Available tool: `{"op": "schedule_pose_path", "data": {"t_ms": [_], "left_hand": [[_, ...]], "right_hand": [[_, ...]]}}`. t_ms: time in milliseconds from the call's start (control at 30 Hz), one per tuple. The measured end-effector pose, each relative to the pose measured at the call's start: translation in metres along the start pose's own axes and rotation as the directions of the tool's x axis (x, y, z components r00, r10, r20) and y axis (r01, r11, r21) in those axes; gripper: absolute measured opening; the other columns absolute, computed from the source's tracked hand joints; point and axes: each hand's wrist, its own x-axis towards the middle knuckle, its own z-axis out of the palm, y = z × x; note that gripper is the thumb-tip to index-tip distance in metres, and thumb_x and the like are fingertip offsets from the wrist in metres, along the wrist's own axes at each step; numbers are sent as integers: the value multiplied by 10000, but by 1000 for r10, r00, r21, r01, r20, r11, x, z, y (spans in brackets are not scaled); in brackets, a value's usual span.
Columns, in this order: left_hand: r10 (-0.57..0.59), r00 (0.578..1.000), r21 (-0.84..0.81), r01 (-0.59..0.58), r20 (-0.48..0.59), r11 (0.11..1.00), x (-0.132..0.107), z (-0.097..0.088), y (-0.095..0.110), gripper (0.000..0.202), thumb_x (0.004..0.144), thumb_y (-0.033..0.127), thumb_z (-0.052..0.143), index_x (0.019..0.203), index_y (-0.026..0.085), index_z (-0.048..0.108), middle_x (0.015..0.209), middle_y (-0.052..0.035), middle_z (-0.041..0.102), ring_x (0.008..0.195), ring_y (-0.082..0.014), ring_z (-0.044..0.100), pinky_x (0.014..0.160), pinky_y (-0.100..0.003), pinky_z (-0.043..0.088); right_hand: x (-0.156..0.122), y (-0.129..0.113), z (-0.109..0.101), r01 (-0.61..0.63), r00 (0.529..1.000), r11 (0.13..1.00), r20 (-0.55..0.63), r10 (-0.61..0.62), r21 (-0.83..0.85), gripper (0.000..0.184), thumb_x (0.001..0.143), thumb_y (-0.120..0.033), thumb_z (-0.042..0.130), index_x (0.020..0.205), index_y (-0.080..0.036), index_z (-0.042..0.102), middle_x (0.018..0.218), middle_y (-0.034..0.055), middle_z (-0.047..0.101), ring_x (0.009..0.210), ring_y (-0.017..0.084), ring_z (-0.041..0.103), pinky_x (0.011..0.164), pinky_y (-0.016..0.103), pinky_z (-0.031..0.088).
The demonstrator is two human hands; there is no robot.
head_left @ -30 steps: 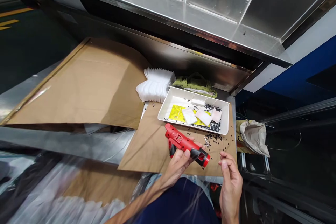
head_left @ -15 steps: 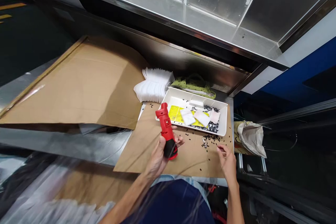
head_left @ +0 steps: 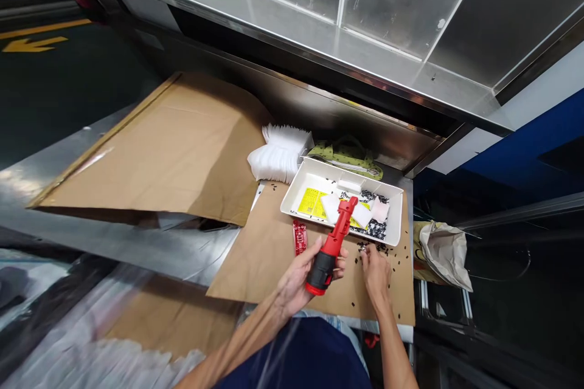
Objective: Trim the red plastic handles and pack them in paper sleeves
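The person's left hand (head_left: pixel 296 279) is wrapping its fingers around a red tool (head_left: pixel 332 249), holding it above the cardboard (head_left: pixel 255 261), just beside a white tray (head_left: pixel 392 219). The right hand (head_left: pixel 376 273) is pressing its fingers together among small black bits (head_left: pixel 379 249), while a red part (head_left: pixel 299 237) is lying nearby.

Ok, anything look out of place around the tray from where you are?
Yes: small black parts lie scattered over the brown cardboard sheet, outside the white tray and by the right hand. Loose like that, they look spilled.
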Motion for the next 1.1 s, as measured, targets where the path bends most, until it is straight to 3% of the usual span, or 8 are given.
{"op": "schedule_pose_path", "data": {"t_ms": [133, 267, 333, 500, 600, 767, 900, 1100], "left_hand": [[-67, 998, -78, 65, -15, 995, 1, 9, -6, 294, 1015, 316, 582, 1108, 62, 698, 1001, -130, 757, 851, -171, 740, 829, -276, 604], [-81, 997, -93, 80, -13, 992, 0, 18, -9, 375, 1038, 295, 522, 1345, 87, 576, 1120, -160, 743, 801, -149, 723, 666, -215, 576], [-75, 997, -89, 73, -17, 993, -2, 22, -9, 393, 1052, 279, 485, 1396, 95, 538, 1127, -162, 741, 730, -115, 693, 617, -185, 543], [-29, 1000, -87, 28, -10, 996, -9, 31, -8, 429, 1056, 287, 482, 1453, 124, 492, 1073, -144, 746, 695, -110, 675, 670, -212, 542], [-31, 999, -93, 33, 23, 995, -14, 35, -9, 465, 1027, 278, 545, 1464, 129, 487, 1021, -126, 755, 835, -171, 732, 819, -301, 581], [-13, 998, -54, 17, 69, 998, -24, 41, -13, 548, 938, 310, 714, 1428, 127, 551, 1012, -122, 775, 964, -232, 760, 927, -361, 583], [-29, 997, -48, 32, 72, 998, -28, 44, -16, 470, 873, 339, 799, 1265, 120, 662, 1007, -129, 783, 971, -238, 766, 897, -340, 598], [-39, 999, 9, 39, 36, 999, -32, 51, -17, 484, 873, 362, 796, 1280, 131, 673, 1010, -123, 776, 978, -235, 757, 862, -307, 603]], "right_hand": [[-29, 9, -19, -36, 999, 913, 2, 38, 406, 459, 997, -510, 373, 1266, -187, 558, 1021, 104, 743, 930, 219, 727, 741, 312, 554], [-61, 6, -36, -161, 986, 307, 135, 102, 938, 562, 754, -487, 769, 1237, -233, 635, 1087, 66, 736, 1068, 229, 710, 868, 333, 588], [-75, -1, -45, -163, 984, 204, 146, 97, 965, 463, 731, -446, 811, 1128, -229, 708, 1118, 68, 727, 1121, 235, 687, 940, 353, 583], [-105, -29, -77, 154, 973, 596, -225, 46, 788, 334, 961, -507, 628, 965, -210, 781, 1107, 95, 649, 945, 200, 690, 710, 296, 625], [-121, -47, -97, 489, 836, 753, -482, -261, 441, 287, 1011, -415, 582, 1023, -239, 808, 1116, 91, 564, 963, 202, 684, 753, 327, 629], [-144, -69, -102, 741, 537, 664, -679, -501, 97, 304, 983, -242, 649, 1272, -295, 723, 997, 79, 635, 913, 203, 665, 645, 296, 585], [-152, -83, -91, 741, 560, 623, -743, -366, 251, 468, 996, -192, 633, 1449, -255, 537, 902, 43, 730, 762, 165, 732, 558, 243, 606], [-143, -90, -105, 829, 472, 534, -722, -506, 167, 180, 932, -308, 748, 1035, -227, 623, 790, 21, 766, 660, 171, 717, 549, 274, 576]]}}
